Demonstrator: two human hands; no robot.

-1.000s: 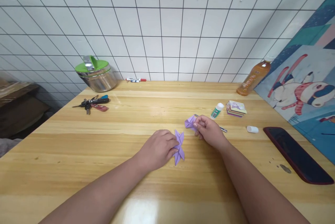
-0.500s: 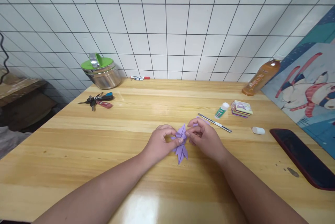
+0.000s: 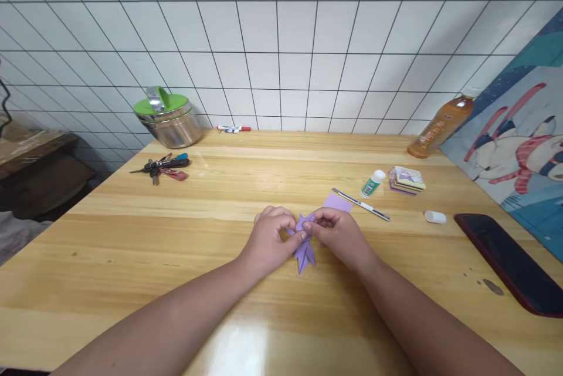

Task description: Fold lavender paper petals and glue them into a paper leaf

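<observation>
A folded purple paper piece (image 3: pixel 304 256) with several pointed tips is held just above or on the wooden table, between both hands. My left hand (image 3: pixel 273 238) pinches its left side, thumb on top near the middle. My right hand (image 3: pixel 341 232) is closed on its upper right part, thumb and forefinger pressed together on the paper. The fingers cover the paper's centre and part of its upper tips. Just beyond my right hand lies a flat purple paper sheet (image 3: pixel 338 202), with a slim craft knife (image 3: pixel 360 205) along its right edge.
Right of the knife are a glue stick (image 3: pixel 373 183), a stack of paper (image 3: pixel 407 180), a white cap (image 3: pixel 435 217) and a phone (image 3: pixel 508 264). A tea bottle (image 3: pixel 441 126) leans back right. Keys (image 3: pixel 160 168), a steel pot (image 3: pixel 169 121) and a marker (image 3: pixel 234 128) lie farther left by the tiled wall.
My right hand has moved left and slightly down onto the folded paper's upper right, uncovering more of the flat purple sheet. My left hand keeps its pinch.
</observation>
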